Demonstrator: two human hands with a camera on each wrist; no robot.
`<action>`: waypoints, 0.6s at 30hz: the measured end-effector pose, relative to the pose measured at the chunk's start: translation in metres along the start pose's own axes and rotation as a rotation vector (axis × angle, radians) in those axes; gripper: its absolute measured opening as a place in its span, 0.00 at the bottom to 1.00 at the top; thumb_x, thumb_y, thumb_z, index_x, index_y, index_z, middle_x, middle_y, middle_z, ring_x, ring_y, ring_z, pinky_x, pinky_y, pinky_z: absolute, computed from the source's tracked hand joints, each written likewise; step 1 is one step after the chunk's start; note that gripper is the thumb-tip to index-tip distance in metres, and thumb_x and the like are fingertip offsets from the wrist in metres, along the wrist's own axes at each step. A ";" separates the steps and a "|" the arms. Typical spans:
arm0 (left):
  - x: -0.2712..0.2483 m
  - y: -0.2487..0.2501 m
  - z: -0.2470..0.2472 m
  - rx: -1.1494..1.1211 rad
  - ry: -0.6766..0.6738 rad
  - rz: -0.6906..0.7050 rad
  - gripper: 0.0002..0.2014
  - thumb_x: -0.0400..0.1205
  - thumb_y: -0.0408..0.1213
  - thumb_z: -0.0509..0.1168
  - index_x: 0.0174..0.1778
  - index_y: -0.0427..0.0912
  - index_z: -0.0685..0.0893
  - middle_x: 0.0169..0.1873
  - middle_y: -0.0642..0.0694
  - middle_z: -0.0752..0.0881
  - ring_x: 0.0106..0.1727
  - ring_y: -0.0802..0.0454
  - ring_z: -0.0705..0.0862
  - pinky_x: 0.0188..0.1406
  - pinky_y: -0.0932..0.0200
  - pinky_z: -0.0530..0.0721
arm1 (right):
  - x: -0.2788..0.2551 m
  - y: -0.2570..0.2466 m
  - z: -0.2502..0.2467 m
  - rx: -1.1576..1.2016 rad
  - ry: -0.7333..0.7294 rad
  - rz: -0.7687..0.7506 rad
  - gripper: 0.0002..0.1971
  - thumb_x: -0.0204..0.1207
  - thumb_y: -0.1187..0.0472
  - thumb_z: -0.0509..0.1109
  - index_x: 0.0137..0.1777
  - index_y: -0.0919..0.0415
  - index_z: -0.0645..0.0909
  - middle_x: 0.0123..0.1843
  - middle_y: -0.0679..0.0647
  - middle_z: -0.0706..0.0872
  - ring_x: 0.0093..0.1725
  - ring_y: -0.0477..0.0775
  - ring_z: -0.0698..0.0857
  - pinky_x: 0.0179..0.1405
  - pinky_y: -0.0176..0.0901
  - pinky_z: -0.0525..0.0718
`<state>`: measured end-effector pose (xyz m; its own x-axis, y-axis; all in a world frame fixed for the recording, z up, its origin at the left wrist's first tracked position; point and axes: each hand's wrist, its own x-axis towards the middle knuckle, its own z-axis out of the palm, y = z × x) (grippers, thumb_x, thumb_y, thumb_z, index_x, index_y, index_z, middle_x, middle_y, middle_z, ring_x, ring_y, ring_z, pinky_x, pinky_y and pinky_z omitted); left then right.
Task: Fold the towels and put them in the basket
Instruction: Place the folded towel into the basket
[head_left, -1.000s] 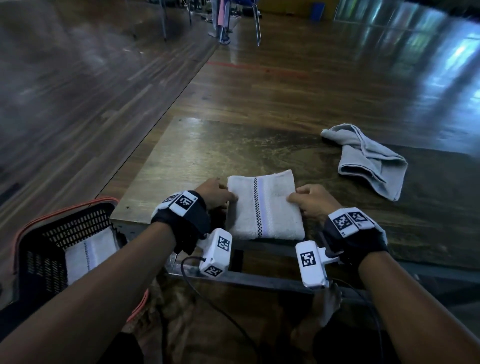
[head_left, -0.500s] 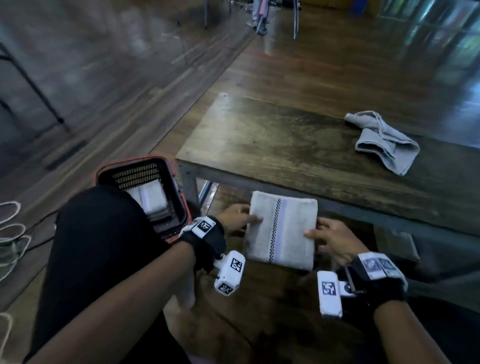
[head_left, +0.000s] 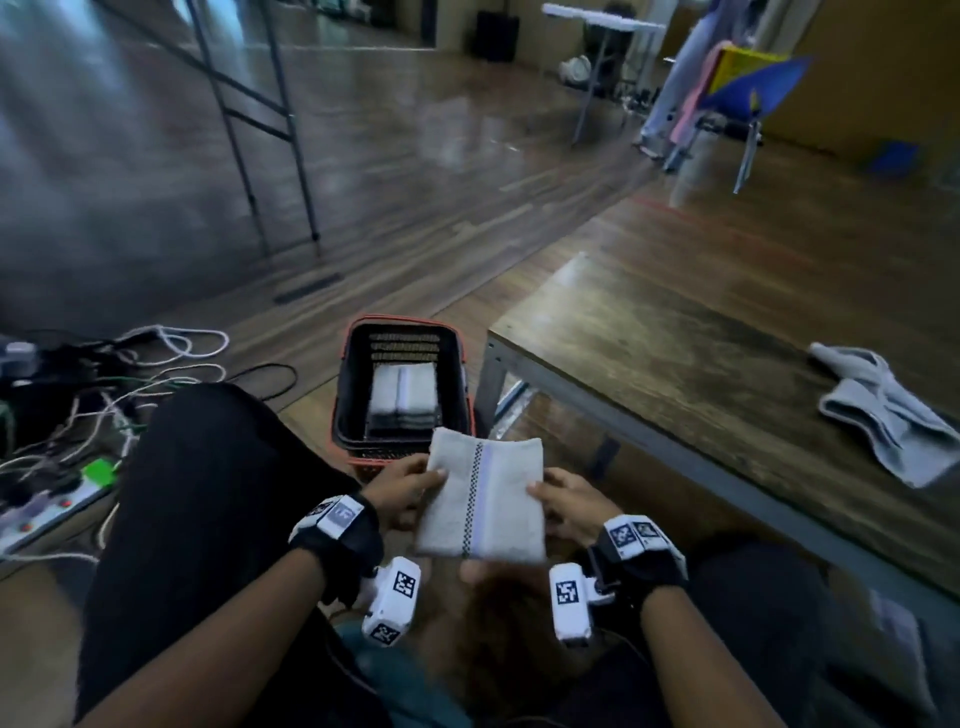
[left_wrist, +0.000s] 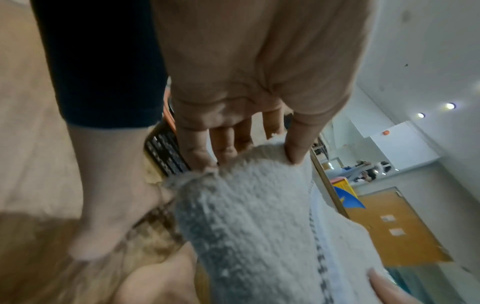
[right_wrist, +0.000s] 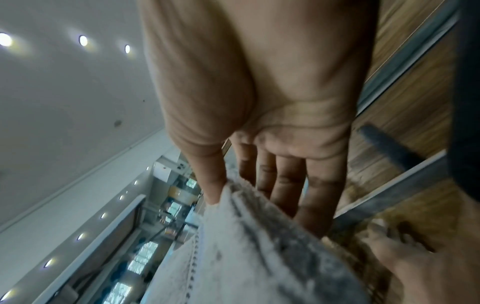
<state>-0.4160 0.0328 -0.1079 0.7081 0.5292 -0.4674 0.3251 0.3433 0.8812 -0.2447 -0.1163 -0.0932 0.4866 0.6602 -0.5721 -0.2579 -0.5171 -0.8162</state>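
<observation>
A folded white towel (head_left: 483, 501) with a checked stripe hangs in the air between my knees, just near of the basket (head_left: 347, 395). My left hand (head_left: 408, 488) pinches its left edge, thumb on top and fingers beneath, as the left wrist view shows on the towel (left_wrist: 259, 226). My right hand (head_left: 563, 501) pinches the right edge the same way, seen close in the right wrist view on the towel (right_wrist: 246, 257). The black basket with an orange rim stands on the floor and holds a stack of folded towels (head_left: 402, 397). A crumpled grey towel (head_left: 883, 415) lies on the table.
The wooden table (head_left: 675, 353) stands to the right, its metal leg (head_left: 485, 384) close beside the basket. Cables and a power strip (head_left: 57, 499) lie on the floor at the left. My left thigh (head_left: 208, 493) is next to the basket. Chairs stand far back.
Both hands have carried the folded towel off the table's front edge and leftward, down toward the basket. The head view has swung left, so the basket is now central.
</observation>
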 end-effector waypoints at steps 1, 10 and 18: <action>-0.002 0.000 -0.011 0.006 0.058 0.005 0.06 0.83 0.33 0.62 0.55 0.41 0.78 0.36 0.49 0.83 0.29 0.60 0.80 0.18 0.72 0.74 | 0.008 -0.005 0.012 -0.028 -0.026 -0.007 0.16 0.80 0.67 0.64 0.67 0.67 0.72 0.56 0.66 0.80 0.50 0.62 0.80 0.41 0.52 0.81; 0.061 0.014 -0.093 -0.044 0.311 -0.084 0.07 0.83 0.28 0.59 0.55 0.40 0.75 0.40 0.44 0.81 0.35 0.54 0.78 0.17 0.69 0.79 | 0.121 -0.047 0.085 -0.273 -0.020 -0.105 0.15 0.77 0.58 0.68 0.62 0.60 0.78 0.56 0.60 0.87 0.51 0.58 0.86 0.45 0.47 0.83; 0.215 0.005 -0.167 0.295 0.323 -0.225 0.12 0.79 0.28 0.61 0.58 0.30 0.80 0.50 0.36 0.82 0.51 0.43 0.82 0.52 0.49 0.82 | 0.285 -0.061 0.120 -0.394 0.012 -0.019 0.13 0.78 0.61 0.65 0.59 0.64 0.81 0.56 0.62 0.86 0.50 0.59 0.84 0.50 0.48 0.82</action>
<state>-0.3668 0.2783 -0.2164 0.3844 0.6972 -0.6052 0.6446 0.2666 0.7166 -0.1904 0.1687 -0.2162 0.4990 0.6663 -0.5542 0.0901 -0.6759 -0.7315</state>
